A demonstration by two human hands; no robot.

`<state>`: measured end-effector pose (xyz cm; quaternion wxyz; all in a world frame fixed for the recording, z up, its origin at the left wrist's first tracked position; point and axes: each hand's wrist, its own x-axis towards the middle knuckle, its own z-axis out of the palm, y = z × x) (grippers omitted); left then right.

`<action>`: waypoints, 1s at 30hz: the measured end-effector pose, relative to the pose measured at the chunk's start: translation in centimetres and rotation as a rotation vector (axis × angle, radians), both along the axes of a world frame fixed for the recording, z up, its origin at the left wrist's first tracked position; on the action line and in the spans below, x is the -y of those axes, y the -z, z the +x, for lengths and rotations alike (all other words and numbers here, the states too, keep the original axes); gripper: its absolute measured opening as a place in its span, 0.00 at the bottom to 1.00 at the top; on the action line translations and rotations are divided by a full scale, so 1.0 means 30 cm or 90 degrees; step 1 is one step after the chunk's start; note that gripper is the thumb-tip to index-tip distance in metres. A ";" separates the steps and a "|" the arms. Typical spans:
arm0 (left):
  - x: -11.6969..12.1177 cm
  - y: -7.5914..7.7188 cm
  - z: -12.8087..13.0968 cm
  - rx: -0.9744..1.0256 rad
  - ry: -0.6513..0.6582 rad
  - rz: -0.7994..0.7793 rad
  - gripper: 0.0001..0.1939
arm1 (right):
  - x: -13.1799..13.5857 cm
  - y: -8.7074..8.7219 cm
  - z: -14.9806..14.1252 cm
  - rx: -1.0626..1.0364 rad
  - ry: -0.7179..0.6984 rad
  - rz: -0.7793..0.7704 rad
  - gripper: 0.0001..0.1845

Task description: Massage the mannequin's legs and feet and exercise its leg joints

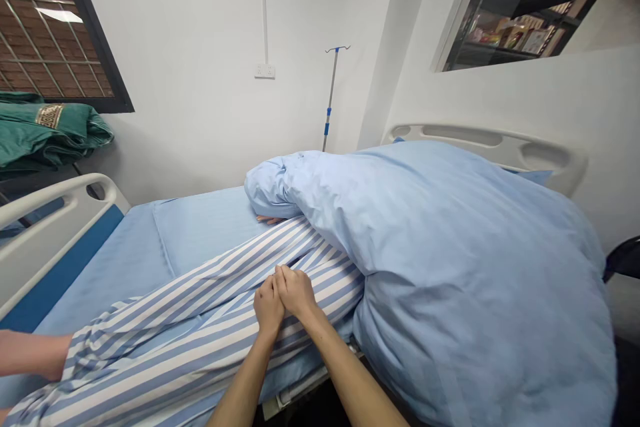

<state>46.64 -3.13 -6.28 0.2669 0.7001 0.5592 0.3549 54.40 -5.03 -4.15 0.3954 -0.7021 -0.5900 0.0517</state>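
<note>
My left hand (269,305) and my right hand (295,290) are closed into fists, side by side and touching. They rest on the nearer thigh of blue-and-white striped trousers (210,340), worn by a figure lying on the bed. I see no cloth pinched between my fingers. A light blue quilt (450,233) covers the figure's upper body, just right of my hands. Fingers of the figure's hand (271,219) peek out under the quilt's edge. At the far left a bare ankle (35,355) comes out of a trouser leg. Whether it is a person or a manikin I cannot tell.
A pale footboard (55,213) closes the bed's left end, and a headboard (480,140) its right. Behind the bed stands an IV pole (330,100). Green folded cloth (55,130) lies below the barred window. The quilt hangs over the bed's near side.
</note>
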 end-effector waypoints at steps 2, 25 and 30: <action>0.009 -0.008 0.005 -0.026 -0.003 -0.012 0.16 | 0.010 -0.008 0.021 0.054 -0.005 -0.016 0.22; 0.003 -0.018 0.147 0.179 0.033 0.015 0.19 | 0.000 0.060 0.077 -0.334 -0.017 0.145 0.22; 0.002 -0.014 0.150 0.156 0.047 0.018 0.19 | 0.019 0.014 0.124 -0.125 -0.018 0.064 0.23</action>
